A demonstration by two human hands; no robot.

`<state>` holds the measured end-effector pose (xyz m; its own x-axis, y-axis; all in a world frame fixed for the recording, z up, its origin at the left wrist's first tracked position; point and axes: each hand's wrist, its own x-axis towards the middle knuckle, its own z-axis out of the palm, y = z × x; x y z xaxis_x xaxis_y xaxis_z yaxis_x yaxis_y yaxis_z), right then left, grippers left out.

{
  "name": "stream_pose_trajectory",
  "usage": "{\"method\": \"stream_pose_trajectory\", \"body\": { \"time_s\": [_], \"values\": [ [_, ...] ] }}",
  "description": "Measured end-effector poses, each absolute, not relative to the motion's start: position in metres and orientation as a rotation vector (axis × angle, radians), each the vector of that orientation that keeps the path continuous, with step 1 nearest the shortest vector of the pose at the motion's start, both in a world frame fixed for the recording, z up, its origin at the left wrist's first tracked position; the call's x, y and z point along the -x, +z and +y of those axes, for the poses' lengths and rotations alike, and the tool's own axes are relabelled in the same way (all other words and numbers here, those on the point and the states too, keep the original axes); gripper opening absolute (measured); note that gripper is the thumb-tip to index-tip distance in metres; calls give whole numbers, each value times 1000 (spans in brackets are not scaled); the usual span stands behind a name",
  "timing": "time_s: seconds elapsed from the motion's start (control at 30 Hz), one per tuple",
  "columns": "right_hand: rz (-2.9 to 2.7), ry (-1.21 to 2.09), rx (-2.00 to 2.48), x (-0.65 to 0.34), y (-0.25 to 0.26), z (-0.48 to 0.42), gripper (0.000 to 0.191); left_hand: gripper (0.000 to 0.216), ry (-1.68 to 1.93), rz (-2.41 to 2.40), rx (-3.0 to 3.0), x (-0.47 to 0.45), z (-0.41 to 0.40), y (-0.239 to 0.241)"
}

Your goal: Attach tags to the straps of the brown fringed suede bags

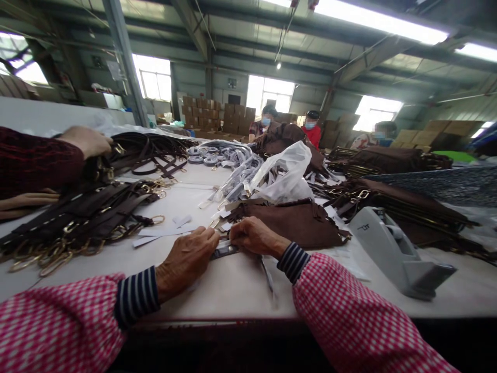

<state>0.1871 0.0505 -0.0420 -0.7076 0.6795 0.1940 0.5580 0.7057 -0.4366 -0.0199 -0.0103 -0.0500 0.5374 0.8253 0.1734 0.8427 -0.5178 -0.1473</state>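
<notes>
My left hand point(188, 261) and my right hand point(256, 235) are close together over the front of the table, both with fingers closed. Between them runs a short grey strap point(225, 251), pinched at both sides; its far parts are covered by my fingers. Below my right hand a thin, blurred strip point(268, 280) hangs onto the table. Just behind my right hand lies a dark brown bag point(298, 223). White paper strips point(163, 235) lie to the left of my left hand.
Brown straps with gold clasps point(97, 212) cover the left, near a co-worker's hand point(87, 141). A grey tape dispenser point(388, 254) stands at right, before stacked brown bags point(407, 207). Plastic-wrapped straps point(240, 160) and a clear plastic bag point(289, 173) lie behind. Several people sit beyond.
</notes>
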Motion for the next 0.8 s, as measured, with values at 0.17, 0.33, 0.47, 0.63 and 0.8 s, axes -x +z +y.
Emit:
{"method": "stream_pose_trajectory", "body": {
  "time_s": [0.17,0.33,0.47,0.63,0.8],
  "values": [
    [-2695,-82,762,-193,-55,36,10,18,-188,-875,2385,25,-11,-62],
    [-2830,-452,607,-200,-57,22,17,21,-178,-452,2437,34,-7,-62],
    [-2885,-560,608,-201,-53,12,11,20,-54,-550,2487,40,-17,-59],
    [-2914,-611,641,-197,-48,6,9,16,-17,-1024,2773,25,-15,-32],
    [-2914,-612,656,-193,-50,8,11,22,-250,-1845,3118,6,16,-12]
  ]
}}
